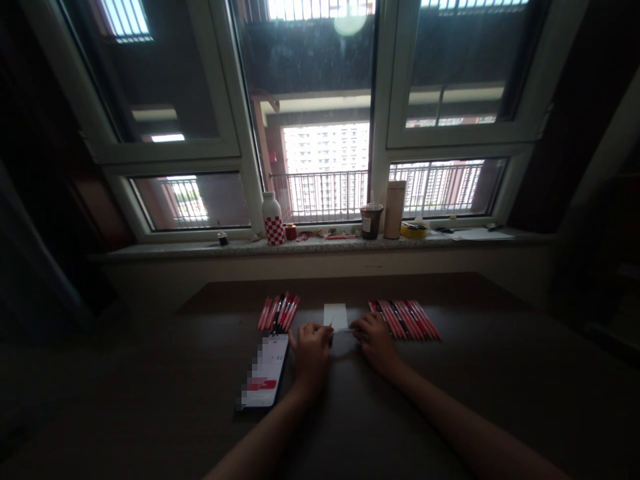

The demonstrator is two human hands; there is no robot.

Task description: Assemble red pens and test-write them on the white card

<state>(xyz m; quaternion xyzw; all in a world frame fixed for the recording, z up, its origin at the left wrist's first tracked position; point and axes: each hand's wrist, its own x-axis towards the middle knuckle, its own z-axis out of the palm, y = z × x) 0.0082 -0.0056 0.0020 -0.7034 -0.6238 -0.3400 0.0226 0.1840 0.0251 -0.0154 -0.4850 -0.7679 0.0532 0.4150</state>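
Note:
My left hand [311, 353] and my right hand [374, 340] rest close together on the dark table [450, 400], fingers curled. Between them they hold a thin pen-like stick [343, 331] lying across the table, just below a small white paper [335, 315]. A bunch of red pens [279, 312] lies to the left of the paper. A wider row of red pens [406, 319] lies to the right, touching my right hand's knuckles. A phone [265, 379] with a lit screen lies beside my left wrist.
Beyond the table runs a stone window sill [200, 248] with a red-and-white checked bottle [273, 219], a dark cup [371, 221], a tall beige tumbler [395, 209], a yellow tape roll [414, 230] and papers [475, 234]. Large windows stand behind.

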